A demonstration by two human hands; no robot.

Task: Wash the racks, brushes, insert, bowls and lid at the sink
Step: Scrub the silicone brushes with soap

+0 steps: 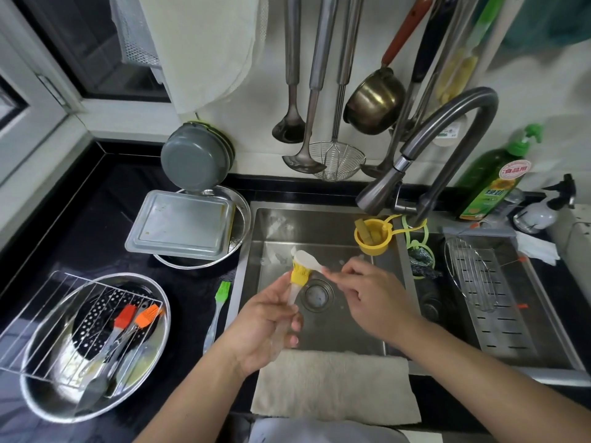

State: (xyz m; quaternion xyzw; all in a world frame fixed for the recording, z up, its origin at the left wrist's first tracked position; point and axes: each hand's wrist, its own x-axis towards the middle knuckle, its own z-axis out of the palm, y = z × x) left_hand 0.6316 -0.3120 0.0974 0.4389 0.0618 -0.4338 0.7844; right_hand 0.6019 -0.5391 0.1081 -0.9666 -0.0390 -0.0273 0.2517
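Observation:
Over the sink [319,225], my left hand [268,318] grips the clear handle of a yellow silicone brush [299,274]. My right hand [367,292] pinches a small white spoon-shaped scraper [308,261] whose head lies against the yellow bristles. A green brush [219,303] lies on the black counter left of the sink. At the lower left, a steel bowl [41,396] holds a wire rack [28,318], a perforated insert [96,318], a red brush [123,318] and an orange brush [145,316]. Another steel bowl [241,219] carries a grey rectangular lid [182,223].
The faucet [447,142] arches over the sink's right side. A yellow cup [372,239] hangs inside the sink. A drain tray with a wire rack [476,276] fills the right basin. A white towel [332,382] drapes the front edge. Detergent bottle [494,183] stands behind; utensils hang on the wall.

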